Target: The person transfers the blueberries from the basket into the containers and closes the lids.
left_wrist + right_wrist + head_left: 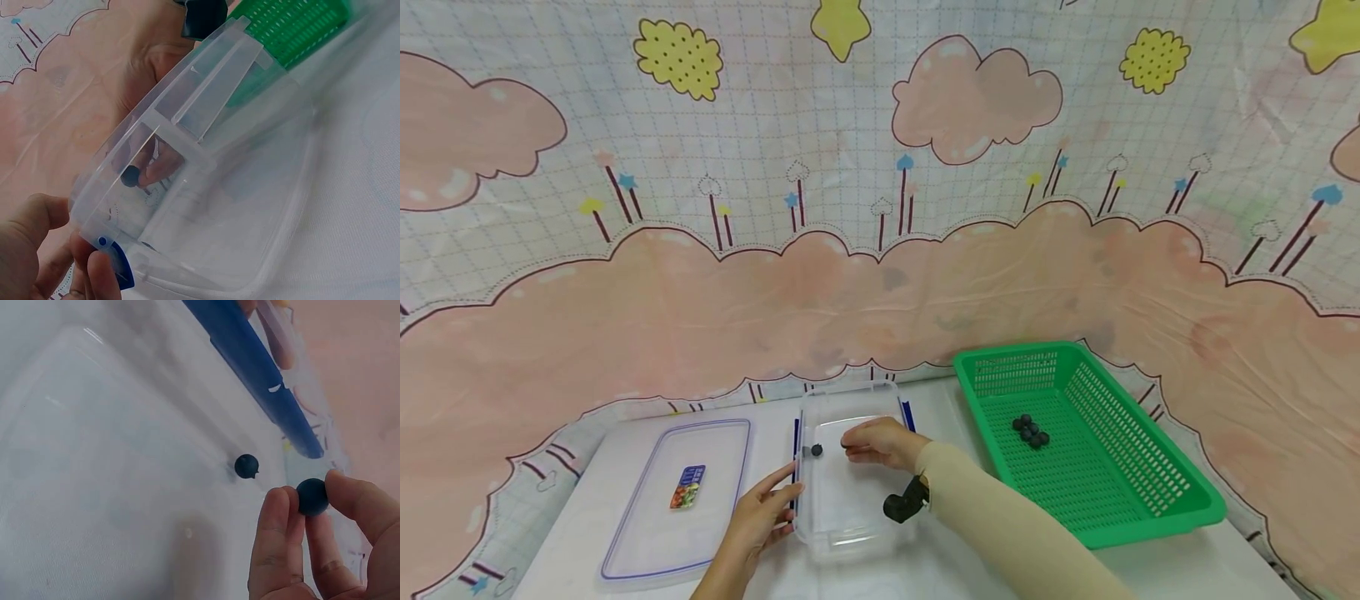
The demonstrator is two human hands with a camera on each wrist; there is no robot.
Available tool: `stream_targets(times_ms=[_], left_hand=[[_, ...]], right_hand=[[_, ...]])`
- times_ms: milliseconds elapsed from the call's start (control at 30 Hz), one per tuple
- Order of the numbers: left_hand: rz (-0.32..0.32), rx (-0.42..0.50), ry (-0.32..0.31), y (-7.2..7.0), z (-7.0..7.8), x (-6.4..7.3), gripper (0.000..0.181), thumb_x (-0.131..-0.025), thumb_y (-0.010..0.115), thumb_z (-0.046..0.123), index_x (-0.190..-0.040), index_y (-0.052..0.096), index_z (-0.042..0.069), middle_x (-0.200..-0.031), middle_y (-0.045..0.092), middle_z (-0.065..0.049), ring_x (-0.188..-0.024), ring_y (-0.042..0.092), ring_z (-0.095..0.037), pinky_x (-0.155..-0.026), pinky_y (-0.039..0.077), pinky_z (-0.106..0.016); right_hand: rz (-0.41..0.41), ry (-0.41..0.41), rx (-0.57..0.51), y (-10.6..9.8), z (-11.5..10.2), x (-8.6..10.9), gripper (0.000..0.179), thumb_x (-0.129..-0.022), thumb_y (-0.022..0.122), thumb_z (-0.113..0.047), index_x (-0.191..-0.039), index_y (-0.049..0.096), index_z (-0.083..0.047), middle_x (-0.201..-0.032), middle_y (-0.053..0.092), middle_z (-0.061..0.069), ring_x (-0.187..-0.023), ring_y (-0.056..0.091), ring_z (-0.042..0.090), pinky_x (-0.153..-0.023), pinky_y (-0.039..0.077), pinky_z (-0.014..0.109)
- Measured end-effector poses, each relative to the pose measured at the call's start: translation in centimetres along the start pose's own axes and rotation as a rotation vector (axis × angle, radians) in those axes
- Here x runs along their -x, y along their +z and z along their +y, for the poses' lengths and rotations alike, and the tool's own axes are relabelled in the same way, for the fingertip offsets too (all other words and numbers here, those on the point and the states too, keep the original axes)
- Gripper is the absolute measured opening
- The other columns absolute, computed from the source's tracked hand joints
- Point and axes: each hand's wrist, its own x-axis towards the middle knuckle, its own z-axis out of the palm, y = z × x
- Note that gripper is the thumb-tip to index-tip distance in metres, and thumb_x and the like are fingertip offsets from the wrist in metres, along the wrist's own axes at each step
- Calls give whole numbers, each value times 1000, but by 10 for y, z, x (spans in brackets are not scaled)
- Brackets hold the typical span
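Over the clear plastic box (842, 533), my right hand (883, 443) pinches a blueberry (312, 497) between thumb and fingertips. Another blueberry (817, 450) lies inside the box near its left wall. My left hand (760, 517) holds the box's left side, its fingertips about the blue clip (120, 265). Through the clear wall, the left wrist view shows the pinched blueberry (130, 176) and the right fingers. Several more blueberries (1030, 431) sit together in the green basket (1138, 537) on the right.
A clear lid (647, 533) with a blue rim and a colourful label (688, 487) lies left of the box. Behind the white table (580, 508) hangs a patterned cloth (850, 300). The basket's high rim stands close to my right forearm (1007, 525).
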Motion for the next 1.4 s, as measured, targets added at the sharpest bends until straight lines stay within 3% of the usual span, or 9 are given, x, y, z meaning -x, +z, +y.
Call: stream_targets(times_ms=[333, 567, 700, 833, 967, 1100, 1233, 1300, 1400], left_hand=[[-1, -2, -2, 1, 1, 0, 55, -91, 69, 21, -142, 53, 10, -98, 65, -7, -65, 55, -11, -56, 52, -24], [-1, -2, -4, 1, 1, 0, 56, -91, 69, 22, -143, 52, 10, -94, 64, -5, -65, 55, -11, -56, 52, -24], [2, -2, -13, 0, 1, 0, 57, -91, 69, 21, -143, 51, 10, -89, 62, -3, -64, 55, -10, -56, 52, -24], [1, -2, -11, 0, 2, 1, 57, -91, 69, 21, -144, 50, 9, -90, 62, -3, -64, 55, -9, -56, 52, -24], [-5, 1, -5, 2, 1, 1, 57, -91, 69, 22, -143, 51, 10, -94, 63, -4, -65, 55, -10, -57, 52, -24], [-10, 2, -2, 3, 0, 0, 58, -90, 70, 23, -143, 51, 10, -96, 64, -4, -66, 55, -10, -57, 52, -24], [-4, -3, -12, 2, 0, 0, 58, -90, 70, 23, -144, 51, 10, -91, 62, -3, -64, 55, -9, -57, 51, -24], [-1, -4, -17, 1, 0, 0, 58, -91, 69, 23, -144, 50, 10, -87, 60, -2, -63, 54, -9, -56, 51, -24], [-3, 1, -23, 1, 0, 0, 57, -92, 68, 22, -144, 49, 9, -85, 59, -1, -62, 54, -8, -56, 50, -23]], right_hand=[[5, 35, 26, 1, 2, -2, 23, -91, 65, 0, -111, 67, 11, -93, 70, 12, -78, 64, 16, -84, 58, 31], [13, 49, 44, 0, -1, -1, 22, -90, 67, -1, -110, 68, 8, -115, 66, 24, -79, 63, 15, -83, 58, 29], [-43, 18, 79, -5, -17, 2, 26, -93, 65, -4, -115, 66, 8, -121, 63, 24, -85, 63, 16, -87, 56, 31], [-89, -40, 81, -19, -44, 8, 31, -96, 60, -5, -122, 61, 11, -112, 64, 18, -93, 63, 19, -95, 53, 34], [-97, -103, 78, -48, -69, 14, 32, -98, 55, -4, -124, 55, 13, -100, 62, 7, -100, 61, 22, -102, 48, 39], [-51, -133, 81, -94, -81, 22, 35, -99, 50, -2, -129, 48, 16, -100, 60, 6, -98, 59, 19, -106, 45, 40], [13, -113, 70, -148, -83, 33, 45, -102, 45, -2, -142, 36, 16, -131, 53, 24, -115, 56, 28, -110, 40, 41], [28, -91, 60, -173, -80, 40, 49, -103, 42, -3, -147, 29, 14, -148, 37, 31, -133, 46, 36, -113, 36, 40], [47, -59, 67, -205, -72, 52, 52, -105, 38, -7, -150, 20, 12, -157, 19, 30, -146, 24, 40, -116, 31, 40]])
